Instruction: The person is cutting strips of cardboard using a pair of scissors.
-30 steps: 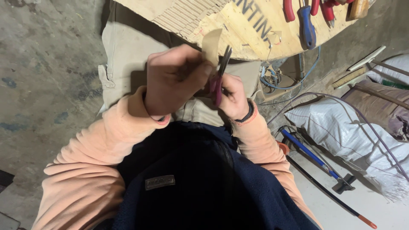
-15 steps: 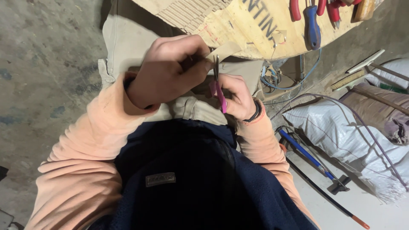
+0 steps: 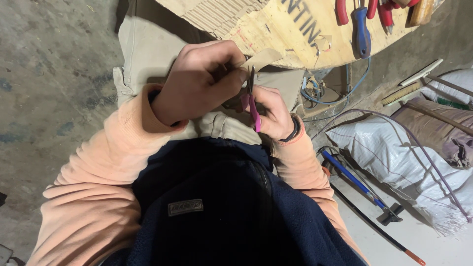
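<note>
Single view, head-mounted, no second camera to overlap with. Looks almost straight down the person's own chest: dark vest [image 3: 221, 216] fills the bottom centre, peach sleeves [image 3: 98, 182] run up from both lower corners. Close range, both hands sit just above frame centre over the lap, left hand [image 3: 199, 83] and right hand [image 3: 273, 113] near full detail. Concrete floor [image 3: 44, 74] takes the whole left side. Top edge catches a cardboard sheet [image 3: 266, 29] with tools. Right side shows white sack [image 3: 394, 157] on the floor, further off, softer.
</note>
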